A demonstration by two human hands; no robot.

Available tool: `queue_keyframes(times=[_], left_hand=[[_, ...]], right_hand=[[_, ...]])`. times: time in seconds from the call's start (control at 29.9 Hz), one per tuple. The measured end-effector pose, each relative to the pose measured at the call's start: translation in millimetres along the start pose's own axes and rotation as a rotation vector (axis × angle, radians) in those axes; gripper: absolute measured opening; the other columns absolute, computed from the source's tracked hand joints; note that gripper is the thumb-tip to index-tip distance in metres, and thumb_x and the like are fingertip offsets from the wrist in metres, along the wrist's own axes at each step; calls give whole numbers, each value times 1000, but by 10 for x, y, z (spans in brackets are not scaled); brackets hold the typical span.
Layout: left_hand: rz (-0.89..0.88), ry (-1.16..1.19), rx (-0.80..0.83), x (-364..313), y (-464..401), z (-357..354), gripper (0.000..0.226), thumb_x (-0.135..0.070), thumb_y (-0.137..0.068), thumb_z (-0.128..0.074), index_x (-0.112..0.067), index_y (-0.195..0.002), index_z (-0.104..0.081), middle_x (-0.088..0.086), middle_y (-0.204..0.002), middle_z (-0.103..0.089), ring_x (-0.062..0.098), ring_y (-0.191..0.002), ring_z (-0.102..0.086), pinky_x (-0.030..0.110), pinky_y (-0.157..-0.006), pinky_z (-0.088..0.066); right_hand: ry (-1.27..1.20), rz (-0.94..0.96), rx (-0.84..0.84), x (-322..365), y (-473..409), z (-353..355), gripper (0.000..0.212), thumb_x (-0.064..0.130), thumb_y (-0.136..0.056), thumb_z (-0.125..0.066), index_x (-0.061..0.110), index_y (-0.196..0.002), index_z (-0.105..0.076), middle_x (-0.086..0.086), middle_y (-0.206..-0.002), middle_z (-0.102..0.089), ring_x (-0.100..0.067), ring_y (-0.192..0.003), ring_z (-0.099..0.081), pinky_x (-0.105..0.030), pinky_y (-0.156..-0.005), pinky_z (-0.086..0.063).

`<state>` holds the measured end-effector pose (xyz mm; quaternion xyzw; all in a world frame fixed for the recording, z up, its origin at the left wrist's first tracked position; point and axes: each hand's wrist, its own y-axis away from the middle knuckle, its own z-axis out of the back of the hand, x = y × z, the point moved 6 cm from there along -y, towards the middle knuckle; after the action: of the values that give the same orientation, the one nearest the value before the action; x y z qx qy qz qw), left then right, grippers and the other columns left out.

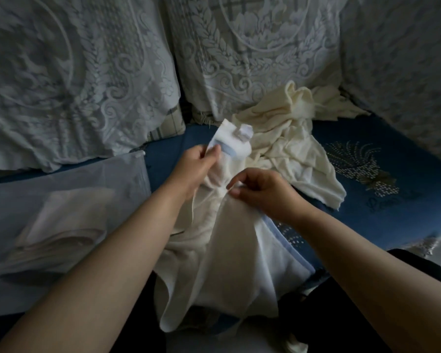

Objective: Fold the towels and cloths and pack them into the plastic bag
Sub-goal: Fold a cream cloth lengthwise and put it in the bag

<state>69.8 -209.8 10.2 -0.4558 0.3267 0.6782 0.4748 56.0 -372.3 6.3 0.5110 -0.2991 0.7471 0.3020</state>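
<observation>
Your left hand [194, 166] pinches the upper end of a white towel with a pale blue stripe [239, 250], thumb + fingers closed on it, while your right hand [261, 191] grips a bunched fold of the same towel just beside it; the rest hangs down btwn your forearms onto your lap. Behind the hands, a crumpled cream cloth [288, 149] lies on the blue embroidered sofa seat [382, 200], touching the towel's top end. The translucent plastic bag [61, 212], w/ folded white cloths inside, lies flat at left, in front of the lace-covered cushions [252, 59].
</observation>
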Motion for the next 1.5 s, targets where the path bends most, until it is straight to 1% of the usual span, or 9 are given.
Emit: queue_keyframes(times=[0.13,0.27,0.37,0.5,0.7,0.97,1.1,1.37,1.5], left_hand=[[-182,80,223,-135,507,-51,16,-13,-94,-55,-24,-105,-60,-6,-95,-70,6,-86,-66,22,-77,-52],[-228,51,272,-27,774,-21,28,-6,-95,-52,-29,-106,-63,-13,-97,-69,-2,-90,-66,15,-78,-50],[-247,1,333,-9,886,-9,32,-4,-95,-52,-33,-102,-64,-17,-95,-69,-6,-91,-65,11,-78,-47],[-294,-46,373,-77,956,12,40,4,-93,-50,-33,-101,-63,-18,-100,-66,-10,-95,-62,8,-84,-44],[-302,-439,239,-110,1005,144,10,-20,-90,-59,-27,-90,-66,-13,-84,-67,1,-80,-63,22,-69,-48],[192,-1089,284,887,856,694,35,-25,-91,-45,-19,-125,-53,6,-128,-56,26,-112,-56,37,-94,-46],[256,-1155,297,1091,866,963,34,-23,-90,-45,-21,-123,-54,5,-125,-57,21,-105,-58,36,-93,-49],[-233,-1067,125,274,1116,1118,20,-20,-92,-43,-20,-74,-35,1,-71,-47,15,-67,-48,29,-56,-29],[-466,-1249,195,280,1268,1091,22,-2,-85,-47,-19,-97,-55,-1,-103,-55,21,-91,-56,30,-62,-35]], right_hand=[[-96,107,-176,243,68,63,10,8,-80,-71,15,-85,-66,-5,-107,-64,-32,-89,-66,-47,-86,-52],[-3,50,-180,289,71,128,8,7,-79,-72,10,-84,-67,8,-132,-46,-8,-116,-52,-12,-89,-46],[42,6,-119,243,87,106,10,9,-80,-71,4,-88,-68,5,-120,-59,0,-108,-54,-20,-99,-42],[67,-35,-114,285,147,73,7,14,-82,-71,11,-87,-68,0,-78,-64,-3,-71,-53,-18,-67,-45],[75,-37,-243,432,175,162,6,19,-82,-71,19,-79,-66,-11,-84,-66,-17,-78,-58,-36,-76,-53],[215,87,-515,1042,164,601,37,16,-89,-61,23,-125,-57,12,-84,-57,6,-69,-54,-3,-60,-40],[361,81,-689,1125,192,885,32,19,-91,-56,12,-122,-62,4,-103,-61,-9,-95,-55,-17,-76,-39],[301,-129,-943,810,381,1455,28,21,-89,-52,-6,-82,-59,-6,-66,-48,-15,-62,-42,-26,-59,-32],[294,-161,-939,755,471,1489,28,17,-88,-50,-8,-84,-62,-10,-70,-51,-18,-65,-44,-29,-53,-32]])
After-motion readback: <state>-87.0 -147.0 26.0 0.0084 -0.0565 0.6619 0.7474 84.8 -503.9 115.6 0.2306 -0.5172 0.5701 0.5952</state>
